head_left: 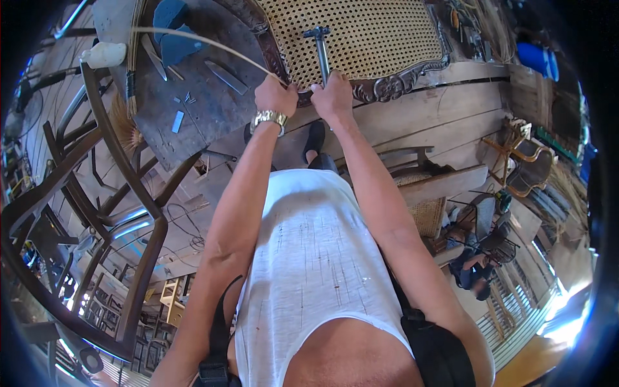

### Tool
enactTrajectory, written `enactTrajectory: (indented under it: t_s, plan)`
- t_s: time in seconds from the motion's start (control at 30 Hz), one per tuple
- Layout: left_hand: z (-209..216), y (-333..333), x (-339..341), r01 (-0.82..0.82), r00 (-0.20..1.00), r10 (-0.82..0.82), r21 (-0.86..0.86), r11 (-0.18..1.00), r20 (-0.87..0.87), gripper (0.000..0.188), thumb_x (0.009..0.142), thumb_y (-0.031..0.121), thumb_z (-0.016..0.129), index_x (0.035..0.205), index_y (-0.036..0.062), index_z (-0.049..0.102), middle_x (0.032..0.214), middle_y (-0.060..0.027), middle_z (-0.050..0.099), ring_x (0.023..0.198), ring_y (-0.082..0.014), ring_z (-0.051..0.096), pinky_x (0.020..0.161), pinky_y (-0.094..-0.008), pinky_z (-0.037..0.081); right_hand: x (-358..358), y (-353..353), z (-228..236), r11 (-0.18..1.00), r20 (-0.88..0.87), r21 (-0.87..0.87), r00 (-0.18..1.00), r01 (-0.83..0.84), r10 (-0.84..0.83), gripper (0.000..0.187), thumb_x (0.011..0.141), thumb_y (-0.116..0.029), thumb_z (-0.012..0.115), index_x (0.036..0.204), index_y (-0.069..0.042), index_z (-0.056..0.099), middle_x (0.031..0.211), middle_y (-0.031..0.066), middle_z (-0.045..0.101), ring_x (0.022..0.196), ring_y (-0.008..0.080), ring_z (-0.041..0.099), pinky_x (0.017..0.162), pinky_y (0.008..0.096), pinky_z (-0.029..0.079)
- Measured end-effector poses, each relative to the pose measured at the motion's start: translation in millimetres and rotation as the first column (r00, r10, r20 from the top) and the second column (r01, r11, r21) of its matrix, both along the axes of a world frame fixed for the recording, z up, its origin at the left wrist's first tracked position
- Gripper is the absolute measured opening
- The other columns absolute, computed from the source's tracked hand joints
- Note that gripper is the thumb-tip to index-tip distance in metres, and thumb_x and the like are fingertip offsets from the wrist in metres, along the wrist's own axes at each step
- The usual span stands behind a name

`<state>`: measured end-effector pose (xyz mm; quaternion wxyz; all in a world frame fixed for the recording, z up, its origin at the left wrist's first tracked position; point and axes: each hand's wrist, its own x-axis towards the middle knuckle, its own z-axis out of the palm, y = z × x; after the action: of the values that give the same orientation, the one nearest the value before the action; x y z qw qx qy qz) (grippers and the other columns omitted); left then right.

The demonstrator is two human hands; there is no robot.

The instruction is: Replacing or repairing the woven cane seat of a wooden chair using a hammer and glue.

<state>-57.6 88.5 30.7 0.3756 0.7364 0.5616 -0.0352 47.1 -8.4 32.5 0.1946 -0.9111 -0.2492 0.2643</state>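
A carved dark wooden frame [387, 88] with a woven cane panel [361, 39] lies in front of me at the top of the head view. My left hand [276, 97] is closed at the frame's near left edge and pinches a long thin cane strip [213, 43], which curves away to the left. Close beside it, my right hand [334, 100] is wrapped round the handle of a hammer [318, 42]. The hammer's head points away from me, over the cane. Both sets of fingertips are near the frame's rim; their exact contact is partly hidden.
On the dark worktable [155, 132] at left lie a knife blade [227, 77], blue pieces [177, 39], small metal bits and a white bottle [105, 55]. Dark chair frames [122, 168] crowd the left. A wooden plank [445, 184] and another person [474, 267] are at right.
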Motion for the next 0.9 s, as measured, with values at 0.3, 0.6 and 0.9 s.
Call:
enactTrajectory:
  t_s: [0.3, 0.6, 0.9]
  plan:
    - [11.4, 7.4, 15.6, 0.270, 0.958, -0.262, 0.057, 0.961, -0.116, 0.024, 0.088, 0.017, 0.070, 0.106, 0.0018, 0.070, 0.104, -0.0240, 0.074, 0.098, -0.0455, 0.072, 0.085, -0.0501, 0.060, 0.9, -4.7, -6.3, 1.000, 0.003, 0.006, 1.000, -0.012, 0.012, 0.043, 0.085, -0.013, 0.076, 0.115, 0.008, 0.054, 0.119, 0.0274, 0.059, 0.111, 0.0443, 0.063, 0.092, 0.0499, 0.055]
    - [22.7, 19.4, 11.7, 0.501, 0.864, -0.457, 0.282, 0.818, -0.211, 0.017, 0.088, 0.015, 0.066, 0.102, 0.0110, 0.075, 0.119, -0.0165, 0.070, 0.118, -0.0324, 0.066, 0.090, -0.0459, 0.058, -0.3, -3.7, -3.6, 0.999, -0.001, 0.034, 1.000, -0.007, 0.007, 0.047, 0.077, -0.007, 0.080, 0.114, 0.007, 0.055, 0.118, 0.0267, 0.060, 0.110, 0.0444, 0.063, 0.093, 0.0493, 0.055]
    - [6.8, 44.7, 5.2, 0.685, 0.727, -0.682, 0.144, 0.715, -0.072, 0.022, 0.086, 0.019, 0.072, 0.105, 0.0080, 0.073, 0.115, -0.0118, 0.070, 0.115, -0.0327, 0.066, 0.093, -0.0457, 0.056, -6.7, -11.2, -15.4, 0.986, 0.141, 0.164, 0.989, 0.009, -0.032, 0.035, 0.084, -0.014, 0.077, 0.102, 0.008, 0.057, 0.103, 0.0288, 0.064, 0.096, 0.0486, 0.065, 0.082, 0.0518, 0.054]
